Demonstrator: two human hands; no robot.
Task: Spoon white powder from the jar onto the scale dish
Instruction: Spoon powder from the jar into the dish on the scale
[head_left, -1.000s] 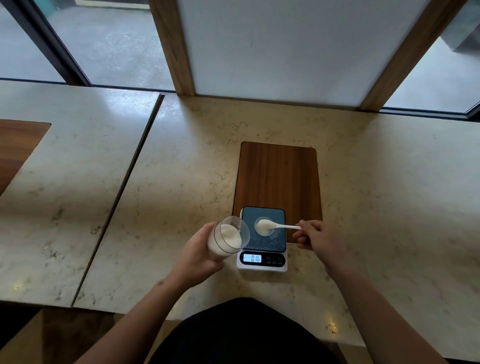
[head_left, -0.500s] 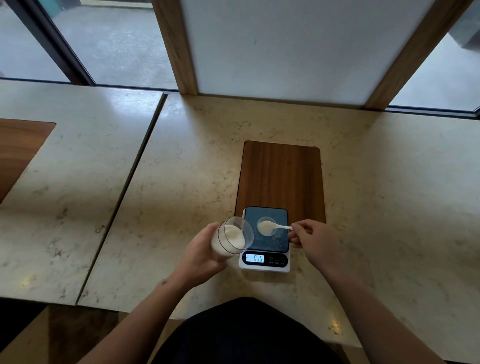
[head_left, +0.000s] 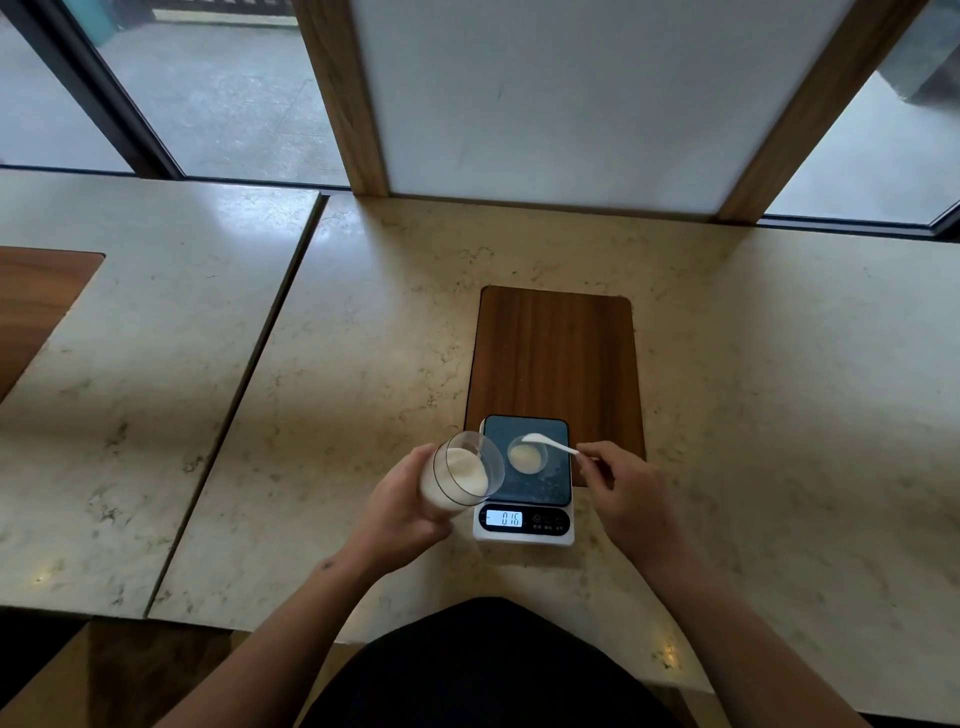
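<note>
My left hand (head_left: 402, 506) grips a clear jar (head_left: 460, 475) of white powder, tilted with its mouth toward the scale. The small digital scale (head_left: 524, 522) has a dark top and a lit display reading 016. On its top sits a small clear dish (head_left: 526, 455) with a heap of white powder in it. My right hand (head_left: 621, 491) pinches the handle of a white plastic spoon (head_left: 550, 443), whose bowl hovers over the dish's far rim, tipped on its side.
The scale sits on the near end of a dark wooden board (head_left: 556, 353) set in a pale marble counter (head_left: 779, 389). A seam (head_left: 249, 374) splits the counter from another slab at left. Window panes and wooden posts line the far edge.
The spoon's powder has dropped into the dish; the spoon has turned on its side and shifted toward the dish's far rim. The jar stays tilted in my left hand.
</note>
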